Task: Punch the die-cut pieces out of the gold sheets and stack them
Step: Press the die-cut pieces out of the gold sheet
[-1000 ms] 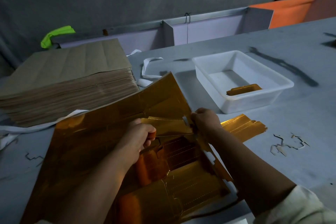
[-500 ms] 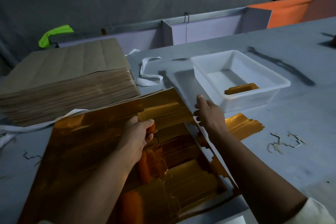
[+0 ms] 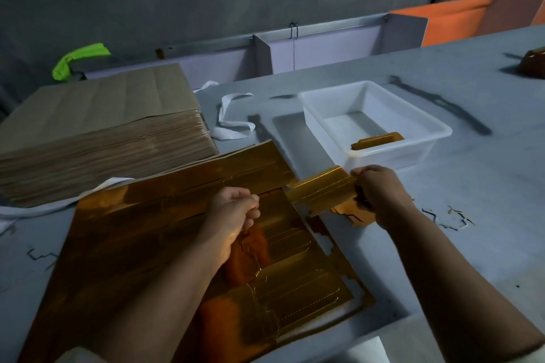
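A large gold sheet [image 3: 165, 233] lies on the grey table [image 3: 477, 244] in front of me, with die-cut outlines in its right half. My left hand [image 3: 233, 215] rests curled on the sheet's middle and pinches its cut edge. My right hand [image 3: 380, 194] grips a punched-out gold piece [image 3: 321, 190] just past the sheet's right edge, above a small stack of gold pieces [image 3: 351, 214] on the table. One more gold piece [image 3: 377, 140] lies in the white plastic tub [image 3: 427, 144] behind.
A thick stack of brown-backed sheets [image 3: 100, 132] stands at the left. White strapping [image 3: 233, 118] lies behind the gold sheet. Small cut scraps [image 3: 451, 218] are scattered on the table at the right. A low partition [image 3: 324, 50] runs along the far edge.
The raised sheet has dropped flat onto the table. My right hand let go, reached out open, and now holds a freed gold piece at the sheet's right edge. My left hand stayed on the sheet.
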`<state>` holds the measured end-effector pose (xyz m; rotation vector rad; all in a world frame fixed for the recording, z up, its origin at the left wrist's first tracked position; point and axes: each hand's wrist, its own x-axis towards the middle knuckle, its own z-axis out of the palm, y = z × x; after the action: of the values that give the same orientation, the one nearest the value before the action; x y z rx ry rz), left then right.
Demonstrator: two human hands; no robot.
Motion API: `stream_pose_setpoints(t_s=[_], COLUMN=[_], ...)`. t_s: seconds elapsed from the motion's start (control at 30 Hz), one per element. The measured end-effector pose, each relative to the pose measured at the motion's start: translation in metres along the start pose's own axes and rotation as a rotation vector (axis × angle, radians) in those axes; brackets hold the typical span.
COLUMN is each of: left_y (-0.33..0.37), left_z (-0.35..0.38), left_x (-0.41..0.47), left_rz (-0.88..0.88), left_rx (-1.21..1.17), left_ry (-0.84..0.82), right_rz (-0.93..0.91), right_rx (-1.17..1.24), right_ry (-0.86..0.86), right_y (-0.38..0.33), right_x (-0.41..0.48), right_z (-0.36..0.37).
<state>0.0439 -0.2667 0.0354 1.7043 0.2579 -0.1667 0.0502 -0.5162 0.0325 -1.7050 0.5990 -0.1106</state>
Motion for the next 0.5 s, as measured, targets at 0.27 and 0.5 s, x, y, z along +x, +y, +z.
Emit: stream_pose_setpoints(t_s=[0.27, 0.5], left_y=[-0.011, -0.015], left_z=[-0.001, -0.009], left_x=[0.017, 0.03], left_rz=[0.156, 0.184], left_rx=[0.435, 0.749], left_ry=[0.15, 0.258], right_rz=[0.098, -0.104], right_rx=[-0.238, -0.653], right_ry=[0.256, 0.401], right_y=[0.022, 0.021], right_x=[0.033, 0.015], right_z=[-0.037, -0.033])
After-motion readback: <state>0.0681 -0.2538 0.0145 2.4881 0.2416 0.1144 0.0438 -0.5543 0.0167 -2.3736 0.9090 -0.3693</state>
